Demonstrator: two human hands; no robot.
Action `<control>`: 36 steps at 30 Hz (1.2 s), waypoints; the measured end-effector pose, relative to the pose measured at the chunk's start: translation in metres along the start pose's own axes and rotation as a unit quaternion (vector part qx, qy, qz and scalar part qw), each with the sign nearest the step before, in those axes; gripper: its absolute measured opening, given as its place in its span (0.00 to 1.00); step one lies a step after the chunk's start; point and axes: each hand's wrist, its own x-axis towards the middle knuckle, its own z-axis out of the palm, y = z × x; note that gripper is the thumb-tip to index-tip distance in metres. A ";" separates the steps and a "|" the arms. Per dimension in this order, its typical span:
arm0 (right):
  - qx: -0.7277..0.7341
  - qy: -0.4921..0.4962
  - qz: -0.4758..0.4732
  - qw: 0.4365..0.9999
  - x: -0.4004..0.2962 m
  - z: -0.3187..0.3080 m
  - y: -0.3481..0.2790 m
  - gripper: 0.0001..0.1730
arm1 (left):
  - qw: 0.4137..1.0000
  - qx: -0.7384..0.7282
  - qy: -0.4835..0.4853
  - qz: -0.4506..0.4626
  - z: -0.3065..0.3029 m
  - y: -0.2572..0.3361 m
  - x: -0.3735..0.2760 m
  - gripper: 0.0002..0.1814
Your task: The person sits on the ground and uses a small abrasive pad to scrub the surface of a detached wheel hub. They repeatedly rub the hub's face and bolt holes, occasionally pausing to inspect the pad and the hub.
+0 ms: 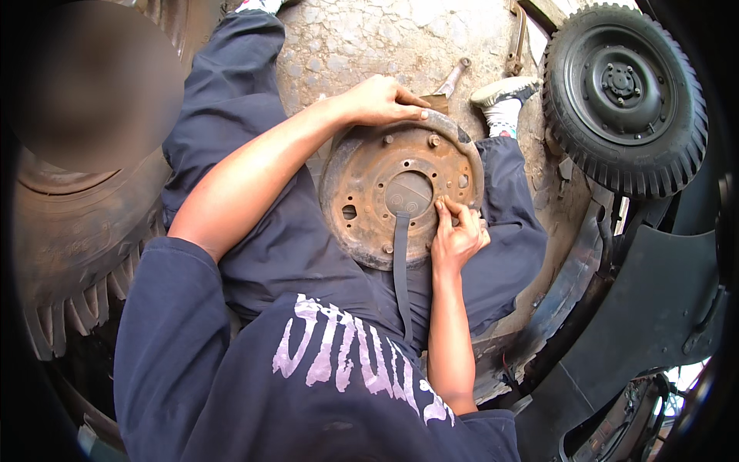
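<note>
A rusty round brake backing plate [361, 164] leans tilted across my lap between my legs. It has a large centre hole, several bolts and small holes. My left hand [384, 104] holds its top rim, with the thumb on the face and the fingers over the edge. My right hand [460, 231] has curled fingers, and its thumb and forefinger tips touch the plate just right of the centre hole. Whether anything small is pinched there is hidden. A dark webbing strap [401, 277] hangs over the plate's lower part.
A black wheel with a treaded tyre [623, 101] stands at right, above dark vehicle panels [652, 289]. A large dusty tyre [75, 231] is close at left. On the cracked floor [358, 40] lie a metal lever or spanner [454, 78] and a rusty bar [517, 37].
</note>
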 end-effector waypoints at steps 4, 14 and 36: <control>0.017 -0.005 -0.027 0.999 0.001 0.003 0.005 0.07 | 1.000 0.011 -0.003 -0.007 -0.001 0.008 0.001 0.26; 0.008 -0.003 -0.054 0.998 0.020 0.006 -0.002 0.07 | 1.000 -0.004 0.019 0.008 0.002 -0.005 0.000 0.28; 0.062 -0.022 -0.006 0.998 0.004 -0.001 0.016 0.07 | 1.000 0.020 0.007 -0.011 -0.003 0.012 -0.004 0.26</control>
